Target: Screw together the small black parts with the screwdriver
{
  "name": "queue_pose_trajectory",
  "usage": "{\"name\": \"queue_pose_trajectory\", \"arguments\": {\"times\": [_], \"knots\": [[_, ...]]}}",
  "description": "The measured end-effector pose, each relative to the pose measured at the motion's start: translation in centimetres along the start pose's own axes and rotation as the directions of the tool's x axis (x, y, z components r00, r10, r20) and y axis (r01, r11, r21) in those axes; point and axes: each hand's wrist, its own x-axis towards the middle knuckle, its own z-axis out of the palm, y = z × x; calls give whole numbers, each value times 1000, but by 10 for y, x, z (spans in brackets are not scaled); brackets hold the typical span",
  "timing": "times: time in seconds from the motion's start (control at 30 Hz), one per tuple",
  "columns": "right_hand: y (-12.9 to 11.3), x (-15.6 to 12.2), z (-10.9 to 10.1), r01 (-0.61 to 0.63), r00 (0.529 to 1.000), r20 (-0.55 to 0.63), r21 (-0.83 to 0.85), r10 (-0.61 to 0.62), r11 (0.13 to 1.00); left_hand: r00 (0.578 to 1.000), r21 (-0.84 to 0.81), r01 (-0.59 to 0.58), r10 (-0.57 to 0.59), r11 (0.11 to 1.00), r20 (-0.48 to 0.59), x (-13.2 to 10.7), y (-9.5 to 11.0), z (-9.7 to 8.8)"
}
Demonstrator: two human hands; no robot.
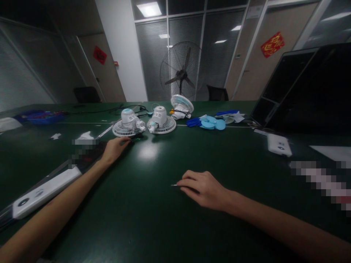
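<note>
My right hand (pixel 204 188) hangs low over the middle of the green table (pixel 153 219), thumb and fingers pinched on a small thin metal piece (pixel 174 185). Only its silvery tip sticks out to the left, so its kind is unclear. My left hand (pixel 116 149) reaches forward at the left, its fingers closed at a small dark thing that I cannot make out. Just beyond it lies a small white fan (pixel 128 124), grille down. A second white fan (pixel 161 120) rests beside that one, and a third fan (pixel 181 106) leans farther back with its grille tilted up.
Light blue fan blades (pixel 212 122) lie by blue gloves (pixel 193 122) at the back. A blue tray (pixel 45 117) stands far left. Along my left forearm lies a long white-and-black item (pixel 46 191). A large dark screen (pixel 309 91) and a white device (pixel 279 145) are at right.
</note>
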Motion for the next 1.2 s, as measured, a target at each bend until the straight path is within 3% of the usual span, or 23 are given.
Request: {"name": "queue_pose_trajectory", "arguments": {"times": [0.2, 0.57, 0.8, 0.87, 0.97, 1.1, 1.2], "knots": [[0, 0, 0, -2, 1000, 2, 12, 2, 1000, 998, 55, 51, -52, 997, 23, 1, 4, -5], [0, 1, 0, -4, 1000, 8, 11, 4, 1000, 998, 81, 45, -48, 996, 32, -2, 10, -9], [0, 0, 0, -1, 1000, -12, -42, 0, 999, 995, -49, -3, 8, 999, 100, -1, 16, 1], [0, 0, 0, -6, 999, -35, -45, 5, 999, 988, -102, -32, 47, 994, 148, -3, 31, 5], [1, 0, 1, -41, 997, -71, -25, 39, 999, 955, -223, -79, 139, 972, 264, -14, 73, 10], [4, -1, 3, -81, 989, -129, -21, 78, 996, 865, -444, -112, 307, 889, 397, -44, 145, 13], [4, -1, 4, -94, 986, -140, -5, 92, 996, 799, -538, -116, 400, 835, 449, -66, 182, 13]]}}
